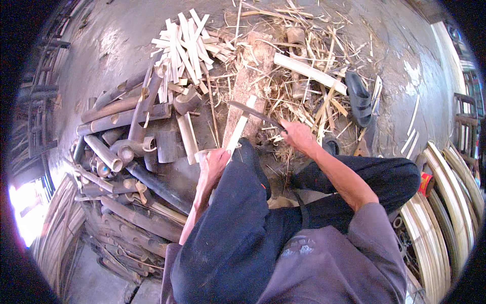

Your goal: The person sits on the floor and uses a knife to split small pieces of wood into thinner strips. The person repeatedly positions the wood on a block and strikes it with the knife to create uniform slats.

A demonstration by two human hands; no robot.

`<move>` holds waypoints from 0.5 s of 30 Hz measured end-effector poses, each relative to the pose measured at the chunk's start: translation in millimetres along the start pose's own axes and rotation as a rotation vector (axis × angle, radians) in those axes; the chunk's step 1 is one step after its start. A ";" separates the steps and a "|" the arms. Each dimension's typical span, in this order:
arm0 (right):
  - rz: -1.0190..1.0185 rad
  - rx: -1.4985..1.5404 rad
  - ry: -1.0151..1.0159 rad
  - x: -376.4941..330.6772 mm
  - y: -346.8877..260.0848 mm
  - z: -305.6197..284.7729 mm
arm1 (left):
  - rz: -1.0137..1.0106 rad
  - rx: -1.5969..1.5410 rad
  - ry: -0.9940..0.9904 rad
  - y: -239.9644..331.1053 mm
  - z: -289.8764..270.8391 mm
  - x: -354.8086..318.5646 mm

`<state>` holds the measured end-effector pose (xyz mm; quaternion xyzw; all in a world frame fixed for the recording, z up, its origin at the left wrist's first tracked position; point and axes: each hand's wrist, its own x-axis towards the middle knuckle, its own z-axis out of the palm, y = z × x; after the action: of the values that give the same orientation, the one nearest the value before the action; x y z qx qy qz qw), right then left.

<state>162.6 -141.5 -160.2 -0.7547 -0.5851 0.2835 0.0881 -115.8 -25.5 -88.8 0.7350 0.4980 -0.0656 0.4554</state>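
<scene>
My left hand grips the near end of a pale bamboo strip that slants up and away over a wooden chopping block. My right hand holds the handle of a dark curved knife, whose blade lies across the strip near its far end. Both forearms reach forward over my dark trousers, and my knee is just behind the left hand.
A heap of bamboo tube sections lies at the left. A pile of split pale strips sits at the back, with shavings scattered around the block. A black sandal rests at the right. Bent bamboo slats stand at far right.
</scene>
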 end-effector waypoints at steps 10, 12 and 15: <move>0.014 -0.057 -0.038 6.5 11.6 9.4 | 0.006 0.038 -0.005 -7.5 0.9 5.8; -0.061 -0.140 -0.057 12.2 20.6 12.4 | 0.018 0.034 -0.016 -2.9 -6.1 7.8; -0.032 -0.103 -0.011 15.5 18.0 8.3 | 0.043 0.058 0.046 -4.4 -4.2 4.9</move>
<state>175.6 -134.1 -180.4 -0.7473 -0.6113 0.2556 0.0501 -118.3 -18.7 -91.7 0.7599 0.4902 -0.0533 0.4236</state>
